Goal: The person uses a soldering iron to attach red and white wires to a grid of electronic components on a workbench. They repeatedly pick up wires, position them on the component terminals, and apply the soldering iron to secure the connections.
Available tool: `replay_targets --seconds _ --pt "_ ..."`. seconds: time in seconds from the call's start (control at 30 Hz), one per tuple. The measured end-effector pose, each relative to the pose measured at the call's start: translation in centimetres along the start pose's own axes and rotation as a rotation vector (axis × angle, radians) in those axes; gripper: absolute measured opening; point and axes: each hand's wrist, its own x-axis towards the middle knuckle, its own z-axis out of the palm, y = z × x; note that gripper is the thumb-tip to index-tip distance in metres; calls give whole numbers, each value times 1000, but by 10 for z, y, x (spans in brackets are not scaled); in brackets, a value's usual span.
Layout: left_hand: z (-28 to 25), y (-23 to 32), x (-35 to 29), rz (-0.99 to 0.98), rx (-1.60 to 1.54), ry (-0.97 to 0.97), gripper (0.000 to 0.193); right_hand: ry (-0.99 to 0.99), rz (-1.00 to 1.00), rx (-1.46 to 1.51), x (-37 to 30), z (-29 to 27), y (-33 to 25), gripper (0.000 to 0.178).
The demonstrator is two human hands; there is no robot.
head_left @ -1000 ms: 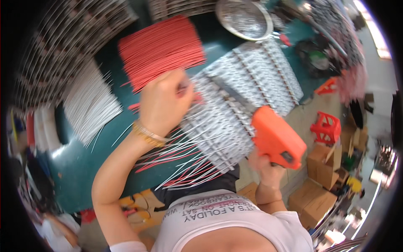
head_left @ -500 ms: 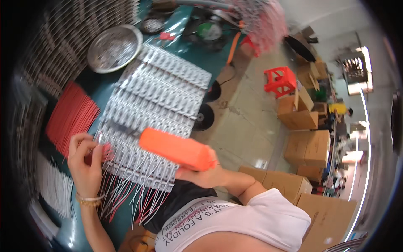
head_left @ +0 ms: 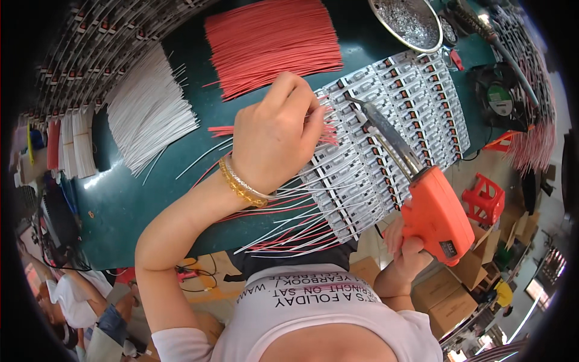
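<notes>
My right hand (head_left: 409,250) grips the handle of an orange soldering gun (head_left: 439,214). Its long dark tip slants up and left to the upper left corner of a panel of small silver parts (head_left: 392,130) set in rows. Beside that corner, my left hand (head_left: 274,136) is closed round a bunch of short red wires (head_left: 222,130), whose ends stick out on both sides of the fingers. The fingertips sit at the panel's left edge. Below this hand, white and red wires (head_left: 289,232) trail leftward from the panel's first row.
Beyond my left hand lies a stack of red wires (head_left: 274,45), with white wires (head_left: 151,108) to its left. A metal bowl (head_left: 377,13) of bright scraps and a small fan (head_left: 500,99) stand at the far right. On the floor are a red stool (head_left: 484,199) and cardboard boxes (head_left: 446,301).
The view has swung, so the panel and wire stacks appear farther right. The soldering gun now points more steeply away from me, its tip close to my left hand's fingers.
</notes>
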Motion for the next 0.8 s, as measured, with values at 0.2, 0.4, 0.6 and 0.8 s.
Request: replay_targets --seconds 0.2,0.4,0.6,0.8 --pt "7 2 1 36 12 35 11 3 47 44 3 5 -12 76" --pt "6 2 2 41 43 24 11 -37 57 75 0 2 -10 66" --pt "6 1 2 40 42 21 12 -70 5 -48 -4 -7 0 65" --pt "5 0 1 43 42 27 11 -21 -3 -27 -2 -2 -4 77"
